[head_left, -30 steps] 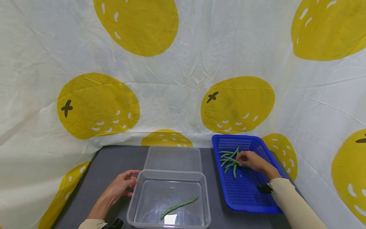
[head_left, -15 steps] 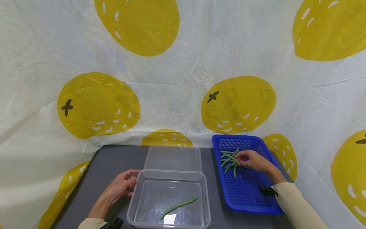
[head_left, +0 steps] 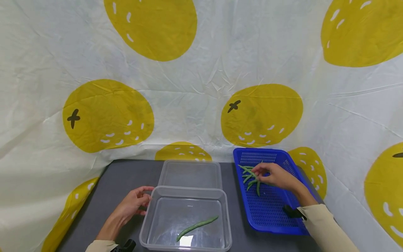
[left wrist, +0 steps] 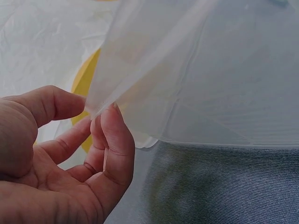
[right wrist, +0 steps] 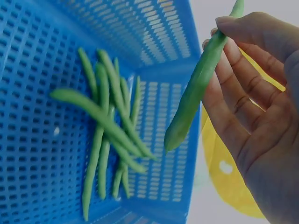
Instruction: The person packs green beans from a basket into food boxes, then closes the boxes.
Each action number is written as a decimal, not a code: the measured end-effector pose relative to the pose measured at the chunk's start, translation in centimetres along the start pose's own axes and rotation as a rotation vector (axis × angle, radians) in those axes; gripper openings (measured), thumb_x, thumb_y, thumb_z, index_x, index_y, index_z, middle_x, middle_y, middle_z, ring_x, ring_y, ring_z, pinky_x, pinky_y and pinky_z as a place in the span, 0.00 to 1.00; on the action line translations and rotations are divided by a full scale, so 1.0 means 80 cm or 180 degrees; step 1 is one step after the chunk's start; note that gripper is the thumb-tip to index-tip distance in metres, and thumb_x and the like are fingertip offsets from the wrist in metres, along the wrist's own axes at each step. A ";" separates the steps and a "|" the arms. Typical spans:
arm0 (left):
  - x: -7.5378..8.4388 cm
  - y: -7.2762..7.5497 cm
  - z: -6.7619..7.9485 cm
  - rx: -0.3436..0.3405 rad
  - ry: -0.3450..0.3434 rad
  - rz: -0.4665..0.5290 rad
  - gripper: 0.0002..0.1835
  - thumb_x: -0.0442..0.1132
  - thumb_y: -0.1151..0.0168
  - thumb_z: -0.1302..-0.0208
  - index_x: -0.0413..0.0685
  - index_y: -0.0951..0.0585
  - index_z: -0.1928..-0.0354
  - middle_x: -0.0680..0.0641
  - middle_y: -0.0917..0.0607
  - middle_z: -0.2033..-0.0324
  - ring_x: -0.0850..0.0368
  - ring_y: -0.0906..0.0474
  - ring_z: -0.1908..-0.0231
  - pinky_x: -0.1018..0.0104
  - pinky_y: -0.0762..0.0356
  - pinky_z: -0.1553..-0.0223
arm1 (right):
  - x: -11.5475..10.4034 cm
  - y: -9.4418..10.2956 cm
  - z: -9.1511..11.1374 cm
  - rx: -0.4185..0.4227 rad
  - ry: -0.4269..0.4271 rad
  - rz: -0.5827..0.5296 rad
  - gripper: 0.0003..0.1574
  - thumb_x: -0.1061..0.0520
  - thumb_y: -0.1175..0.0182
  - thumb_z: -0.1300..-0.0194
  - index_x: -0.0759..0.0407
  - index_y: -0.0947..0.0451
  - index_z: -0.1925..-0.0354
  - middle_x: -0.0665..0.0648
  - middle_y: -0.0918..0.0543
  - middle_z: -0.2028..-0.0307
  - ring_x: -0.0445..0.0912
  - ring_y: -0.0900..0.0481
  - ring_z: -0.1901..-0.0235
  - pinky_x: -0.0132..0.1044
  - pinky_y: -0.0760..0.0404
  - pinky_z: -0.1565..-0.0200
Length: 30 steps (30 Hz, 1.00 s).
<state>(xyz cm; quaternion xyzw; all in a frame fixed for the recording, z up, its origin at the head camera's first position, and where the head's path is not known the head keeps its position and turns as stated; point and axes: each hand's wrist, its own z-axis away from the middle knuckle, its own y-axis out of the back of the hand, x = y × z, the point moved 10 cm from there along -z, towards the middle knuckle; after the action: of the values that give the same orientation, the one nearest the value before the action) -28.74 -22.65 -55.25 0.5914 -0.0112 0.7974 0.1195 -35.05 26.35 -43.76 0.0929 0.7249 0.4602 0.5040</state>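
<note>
My right hand point(head_left: 274, 175) pinches a green bean point(right wrist: 194, 93) between thumb and fingertips, above the blue plastic basket point(head_left: 267, 218). Several other green beans point(right wrist: 105, 135) lie in a loose, crossed pile in that basket. At the left, my left hand point(head_left: 133, 203) holds the rim of a clear plastic container point(head_left: 189, 191) near its far left corner. The left wrist view has the thumb and a finger point(left wrist: 117, 140) meeting at the container's edge. One single green bean point(head_left: 197, 228) lies slanted on the container's floor.
A clear, flat lid point(head_left: 190, 175) lies on the dark grey table point(head_left: 135, 171) just behind the container. Close behind the table hangs a white curtain point(head_left: 189, 115) with yellow fruit prints, and it continues along both sides.
My right hand has lifted a green bean from the pile, rising slightly and shifting left. The left hand and the container have stayed put.
</note>
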 end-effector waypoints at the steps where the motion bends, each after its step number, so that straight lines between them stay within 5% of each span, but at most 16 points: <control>1: 0.000 0.000 0.000 0.0000 -0.0002 -0.0003 0.27 0.37 0.41 0.29 0.38 0.30 0.31 0.43 0.19 0.61 0.54 0.22 0.66 0.59 0.18 0.73 | -0.005 -0.002 -0.001 -0.0008 0.0031 -0.0045 0.14 0.61 0.37 0.31 0.60 0.19 0.47 0.57 0.14 0.59 0.41 0.18 0.61 0.37 0.17 0.58; 13: -0.007 0.003 -0.003 0.0138 0.0027 -0.0062 0.26 0.36 0.41 0.31 0.40 0.28 0.32 0.45 0.18 0.60 0.53 0.22 0.65 0.58 0.18 0.72 | -0.066 -0.041 -0.014 -0.0237 0.0364 -0.0486 0.14 0.61 0.36 0.30 0.61 0.19 0.47 0.56 0.15 0.60 0.46 0.17 0.61 0.36 0.16 0.61; 30: -0.005 0.003 -0.003 0.0158 0.0019 -0.0014 0.26 0.34 0.42 0.33 0.39 0.28 0.33 0.45 0.18 0.61 0.54 0.22 0.65 0.59 0.19 0.72 | -0.130 -0.097 -0.033 -0.0465 0.0728 -0.0590 0.15 0.58 0.36 0.30 0.52 0.18 0.46 0.51 0.17 0.57 0.41 0.19 0.60 0.40 0.15 0.59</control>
<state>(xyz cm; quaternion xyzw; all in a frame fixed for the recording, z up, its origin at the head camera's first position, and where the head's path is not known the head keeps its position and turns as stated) -28.93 -22.87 -55.65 0.5918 0.0102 0.7990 0.1066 -29.69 14.28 -42.72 -0.0642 0.7477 0.4708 0.4639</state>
